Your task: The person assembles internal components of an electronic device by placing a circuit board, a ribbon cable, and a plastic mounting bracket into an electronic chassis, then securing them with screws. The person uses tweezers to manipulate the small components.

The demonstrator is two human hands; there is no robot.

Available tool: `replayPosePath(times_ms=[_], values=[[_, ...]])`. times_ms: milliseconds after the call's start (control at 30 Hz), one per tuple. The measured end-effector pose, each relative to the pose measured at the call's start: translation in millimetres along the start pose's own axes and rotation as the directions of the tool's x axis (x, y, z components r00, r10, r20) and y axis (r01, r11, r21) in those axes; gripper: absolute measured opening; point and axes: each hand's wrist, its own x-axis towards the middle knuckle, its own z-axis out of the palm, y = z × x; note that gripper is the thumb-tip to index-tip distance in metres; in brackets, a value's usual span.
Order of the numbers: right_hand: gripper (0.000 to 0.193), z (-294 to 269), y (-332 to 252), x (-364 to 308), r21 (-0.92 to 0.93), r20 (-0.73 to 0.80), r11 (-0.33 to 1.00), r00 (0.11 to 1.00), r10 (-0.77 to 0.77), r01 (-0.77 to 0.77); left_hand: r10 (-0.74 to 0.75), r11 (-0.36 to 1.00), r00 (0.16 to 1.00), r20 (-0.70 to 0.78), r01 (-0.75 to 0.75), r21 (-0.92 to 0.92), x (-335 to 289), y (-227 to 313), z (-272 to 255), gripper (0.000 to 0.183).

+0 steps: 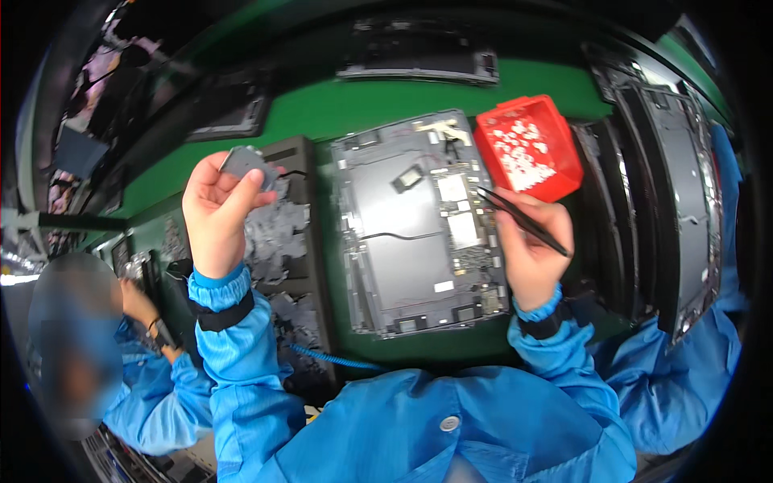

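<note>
My left hand [221,209] is raised over a dark tray [302,153], pinching a small flat grey plate [248,165] between thumb and fingers. Several similar thin grey pieces [278,233] lie heaped in that tray's compartments. In front of me lies an open grey laptop housing [394,286] with a long circuit board [460,209] along its right side. Black tweezers [531,225] are gripped in my right hand [531,262], their tips over the board's right edge. A small dark rectangular part [408,179] rests on the housing, above a black cable [401,236].
A red bin [564,153] with many small white parts stands at the housing's upper right. More laptop housings [684,201] stand on edge at right; another [419,68] lies at the back of the green table [310,109]. A co-worker's arm [165,346] is at left, a blue sleeve [668,386] at right.
</note>
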Motion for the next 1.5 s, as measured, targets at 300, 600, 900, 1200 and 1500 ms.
replayPosePath(times_ms=[300,600,900,1200,1500], values=[[0.022,4,17,5,-0.286,-0.021,0.943,0.983,-0.184,0.170,-0.162,0.928,0.897,0.410,0.280,-0.245,20,-29,154,0.022],[0.024,3,22,15,-0.358,0.121,0.890,0.959,-0.255,0.282,-0.167,0.934,0.938,0.304,0.250,-0.256,25,-51,169,0.021],[0.026,7,24,7,-0.107,-0.074,0.993,0.995,-0.059,0.051,-0.131,0.934,0.942,0.309,0.222,-0.280,23,-53,168,0.021],[0.025,2,25,12,-0.238,0.083,0.945,0.975,-0.208,0.222,-0.149,0.935,0.936,0.318,0.237,-0.262,23,-52,168,0.021],[0.023,3,20,13,-0.394,0.066,0.894,0.977,-0.204,0.213,-0.132,0.950,0.936,0.326,0.213,-0.226,23,-54,168,0.022]])
